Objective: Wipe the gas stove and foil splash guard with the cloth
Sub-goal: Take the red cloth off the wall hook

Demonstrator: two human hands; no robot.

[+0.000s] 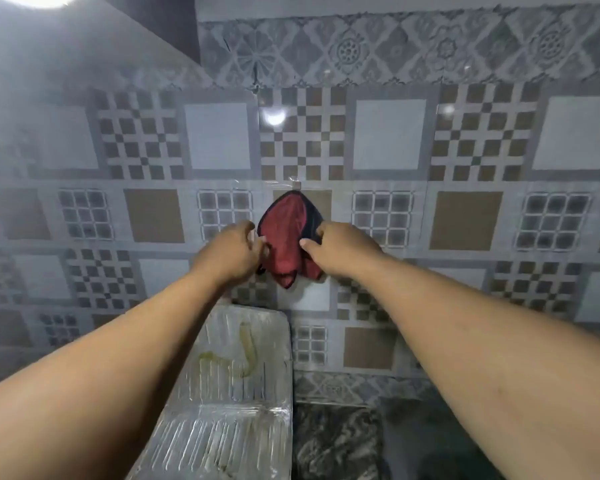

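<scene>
Wall: patterned tiles fill the view, glossy, with a small hook stuck on near the middle.
Cloth: red with a dark edge, it hangs from that hook by its top corner, bunched below.
Left hand: mine, fingers closed in a pinch on the cloth's left edge.
Right hand: mine, thumb and fingers gripping the cloth's right side.
Splash guard: ribbed foil stands below my arms, with yellowish greasy streaks near its top.
Counter: dark marbled stone beside the foil; the stove is out of view.
Handling: I judge the cloth light, soft and floppy, so I would hold it by the edges near the top and lift it clear of the hook. The foil looks thin and easily dented; light pressure there.
</scene>
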